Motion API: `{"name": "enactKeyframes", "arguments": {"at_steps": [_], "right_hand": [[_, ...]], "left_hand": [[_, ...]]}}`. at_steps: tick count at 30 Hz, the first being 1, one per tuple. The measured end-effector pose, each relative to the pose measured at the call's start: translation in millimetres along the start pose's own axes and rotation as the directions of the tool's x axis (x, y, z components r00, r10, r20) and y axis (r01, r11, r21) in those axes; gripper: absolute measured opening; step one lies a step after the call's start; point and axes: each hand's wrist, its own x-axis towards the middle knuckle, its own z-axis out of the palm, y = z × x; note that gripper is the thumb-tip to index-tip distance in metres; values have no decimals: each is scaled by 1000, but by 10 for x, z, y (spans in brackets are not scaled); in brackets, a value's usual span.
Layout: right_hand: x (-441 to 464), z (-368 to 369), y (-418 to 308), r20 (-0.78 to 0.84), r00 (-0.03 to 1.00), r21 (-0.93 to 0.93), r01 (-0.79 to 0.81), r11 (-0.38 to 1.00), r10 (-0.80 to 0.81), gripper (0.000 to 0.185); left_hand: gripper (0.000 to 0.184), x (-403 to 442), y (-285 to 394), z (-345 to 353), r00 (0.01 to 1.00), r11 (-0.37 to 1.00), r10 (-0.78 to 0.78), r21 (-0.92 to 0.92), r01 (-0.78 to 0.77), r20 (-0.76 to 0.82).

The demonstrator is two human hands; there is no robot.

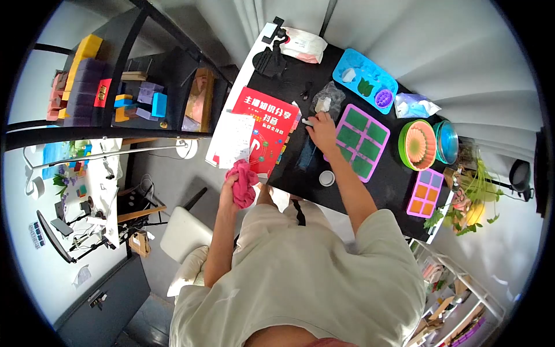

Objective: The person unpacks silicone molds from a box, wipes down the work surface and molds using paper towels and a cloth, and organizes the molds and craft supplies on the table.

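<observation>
My left hand (228,194) is closed around a bunched pink cloth (243,184) at the front edge of the table, beside a red book (271,113) with a sheet of handwritten paper (236,139) on it. Over the black tabletop, my right hand (322,132) pinches a small whitish piece (307,122), too small to name. Just beyond that hand lies a crumpled clear plastic bag (328,97) with something white in it. To its right is a purple mold (377,134) with green-filled square cells. A small round white lid or jar (326,178) sits below my right forearm.
At the back are a wipes pack (303,45) and a black phone stand (269,62). A blue tray (348,58), nested green and peach bowls (418,144), a blue bowl (446,142) and a small purple-orange mold (425,192) stand right. Shelves (124,63) rise left; a chair (184,233) stands behind.
</observation>
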Motion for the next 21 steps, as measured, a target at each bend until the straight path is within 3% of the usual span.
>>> {"name": "enactKeyframes", "arguments": {"at_steps": [3,7,10,11,12,13,14,15,18,21], "right_hand": [[-77,133,59,-24,997,1,-69,998,69,18],[-201,27,111,-102,960,159,-245,956,262,12],[-157,-234,82,-317,925,202,-147,968,207,12],[-99,-257,95,-268,939,253,-150,956,218,13],[-41,-270,95,-90,926,570,-254,782,366,13],[18,-282,91,129,890,791,-358,496,438,13],[81,-330,35,354,836,884,-446,142,420,13],[147,-401,-61,430,840,901,-423,-95,331,20],[293,-732,-512,414,898,848,-320,-422,152,26],[387,-853,-785,354,932,801,-346,-488,-80,31]], "left_hand": [[32,6,-88,37,995,1000,14,1,-14,-103],[34,-79,-134,57,1000,1000,-18,4,18,-12],[34,-128,-150,145,999,1000,-6,16,6,-41],[34,-139,-156,167,999,1000,2,19,-2,-42],[34,-149,-162,185,999,1000,10,23,-9,-43],[34,-154,-167,202,999,1000,6,20,-5,-43],[34,-153,-164,215,999,1000,3,17,-2,-42],[34,-154,-155,231,999,1000,3,14,-3,-41],[34,-188,-116,294,1000,1000,23,19,-22,-9],[33,-255,-78,416,998,999,29,26,-27,-55]]}}
